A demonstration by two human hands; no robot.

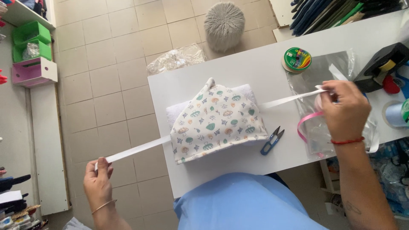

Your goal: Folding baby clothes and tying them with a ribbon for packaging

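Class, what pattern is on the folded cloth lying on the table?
Small green and tan mushrooms and leaves on white cloth, in the head view.

White table (255,72), folded patterned cloth (215,121), blue snips (272,140), ribbon spool (297,59)

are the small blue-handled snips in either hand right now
No, the small blue-handled snips lie on the white table, while the left hand and right hand hold the white ribbon.

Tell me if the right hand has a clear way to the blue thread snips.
Probably yes. The right hand pinches the white ribbon above the table; the blue snips lie uncovered just beside it, nothing between, though it would have to release the ribbon first.
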